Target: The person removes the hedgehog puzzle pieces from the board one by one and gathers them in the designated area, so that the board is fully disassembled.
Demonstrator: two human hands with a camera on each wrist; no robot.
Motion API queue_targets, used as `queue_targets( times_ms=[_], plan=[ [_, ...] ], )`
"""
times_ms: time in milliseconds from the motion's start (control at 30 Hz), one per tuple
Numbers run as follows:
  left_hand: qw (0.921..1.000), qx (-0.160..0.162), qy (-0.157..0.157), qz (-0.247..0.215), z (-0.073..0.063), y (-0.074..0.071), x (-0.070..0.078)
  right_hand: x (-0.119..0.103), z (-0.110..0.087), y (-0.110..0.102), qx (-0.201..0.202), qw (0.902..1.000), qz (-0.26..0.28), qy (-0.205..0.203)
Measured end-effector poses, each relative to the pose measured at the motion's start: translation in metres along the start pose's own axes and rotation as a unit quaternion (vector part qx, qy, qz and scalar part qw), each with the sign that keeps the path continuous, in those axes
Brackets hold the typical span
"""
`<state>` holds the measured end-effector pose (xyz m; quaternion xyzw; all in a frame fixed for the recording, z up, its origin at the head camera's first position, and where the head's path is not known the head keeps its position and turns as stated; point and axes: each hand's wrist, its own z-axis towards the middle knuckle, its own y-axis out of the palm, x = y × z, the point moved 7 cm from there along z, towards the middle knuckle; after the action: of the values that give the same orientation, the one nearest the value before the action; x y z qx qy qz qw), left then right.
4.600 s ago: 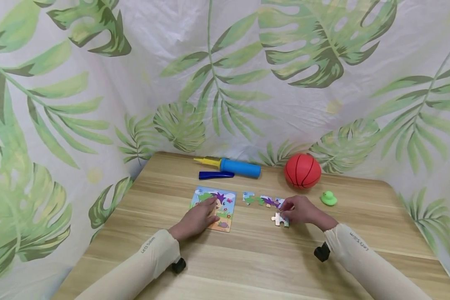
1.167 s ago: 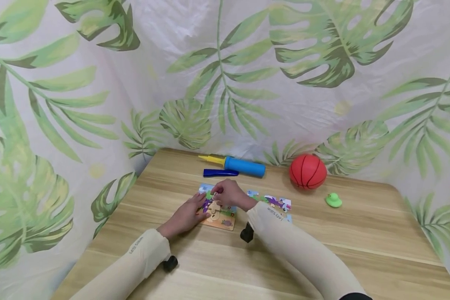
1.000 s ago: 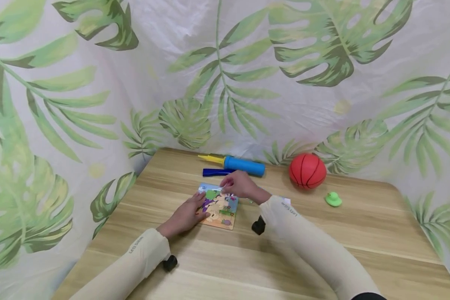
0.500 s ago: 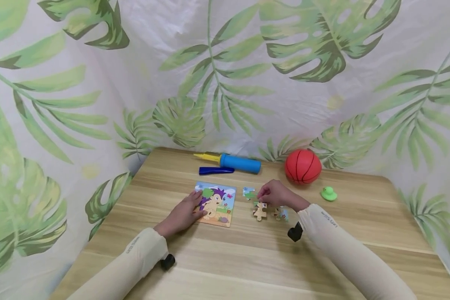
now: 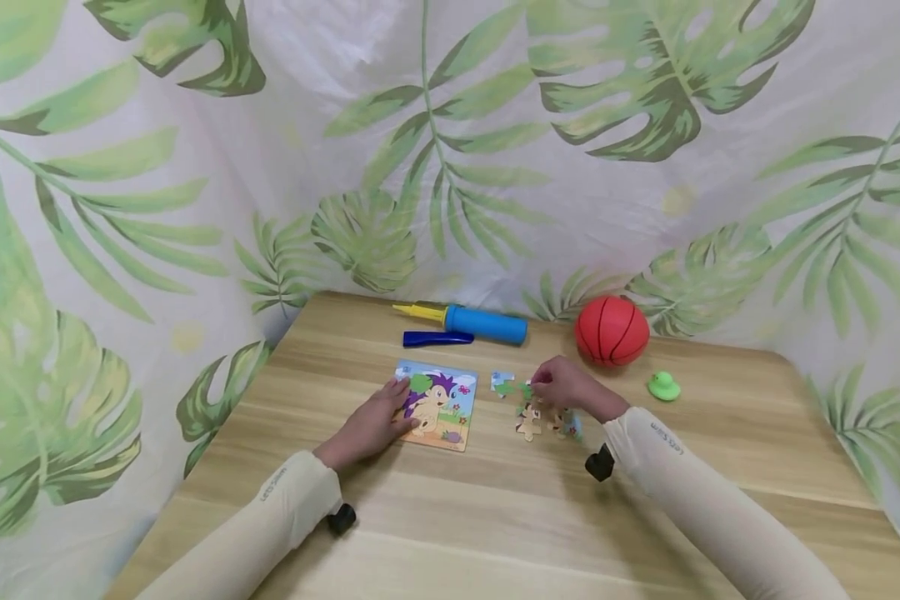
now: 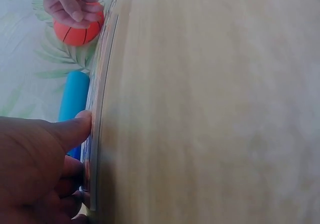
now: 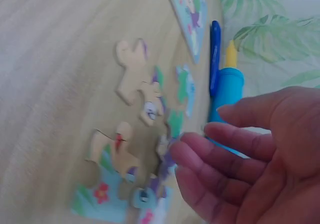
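My left hand (image 5: 367, 423) rests on the left part of a square hedgehog picture board (image 5: 453, 417). In the left wrist view its thumb touches the board's near edge. To the right of the board lie jigsaw pieces: a blue-and-green corner piece (image 5: 502, 382) apart from the others, a beige piece (image 5: 528, 423) and a cluster with red flowers (image 7: 101, 193). My right hand (image 5: 573, 390) is over the upper pieces. Its fingers are loosely bent, with fingertips close to a purple piece (image 7: 167, 164); I see nothing pinched between them. That hand hides part of the cluster.
Behind the board lie a blue hand pump (image 5: 487, 325) with a yellow nozzle and a dark blue flat object (image 5: 438, 338). A red ball (image 5: 612, 332) and a green toy duck (image 5: 663, 386) stand to the right. A leaf-patterned cloth (image 5: 480, 150) hangs behind the table.
My right hand was over the board, then moved right to the pieces. The beige piece now lies below the upper pieces. My left hand stays on the board throughout.
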<state>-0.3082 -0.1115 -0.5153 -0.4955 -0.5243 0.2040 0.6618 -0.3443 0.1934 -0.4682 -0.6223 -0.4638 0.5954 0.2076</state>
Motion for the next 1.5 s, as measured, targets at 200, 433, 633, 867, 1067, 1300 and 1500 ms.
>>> queue_targets(
  times_ms=[200,433,633,867,1067,1300,1500],
  plan=[
    [1.0000,0.004,-0.001,0.002,-0.002,-0.001,-0.001,-0.012,-0.007,-0.011,0.028,0.9991,-0.031,-0.008],
    [0.9997,0.017,0.002,-0.015,0.002,-0.011,-0.004,-0.038,-0.008,-0.015,0.024,0.9956,-0.082,-0.039],
    [0.9980,0.046,-0.018,-0.040,0.000,-0.031,-0.013,-0.070,0.003,0.000,0.026,0.9924,-0.081,-0.089],
    [0.9993,0.016,-0.020,-0.025,-0.006,-0.024,-0.029,-0.117,0.022,0.036,-0.006,0.9814,-0.091,-0.169],
    [0.9997,0.011,-0.013,-0.017,-0.010,-0.016,-0.032,-0.143,0.035,0.072,-0.040,0.9748,-0.096,-0.197],
    [0.9997,0.025,0.001,-0.005,-0.011,-0.015,-0.031,-0.155,0.046,0.100,-0.048,0.9712,-0.115,-0.203],
    [0.9996,0.026,0.007,-0.006,-0.010,-0.012,-0.032,-0.160,0.049,0.110,-0.021,0.9666,-0.160,-0.199]
  ],
)
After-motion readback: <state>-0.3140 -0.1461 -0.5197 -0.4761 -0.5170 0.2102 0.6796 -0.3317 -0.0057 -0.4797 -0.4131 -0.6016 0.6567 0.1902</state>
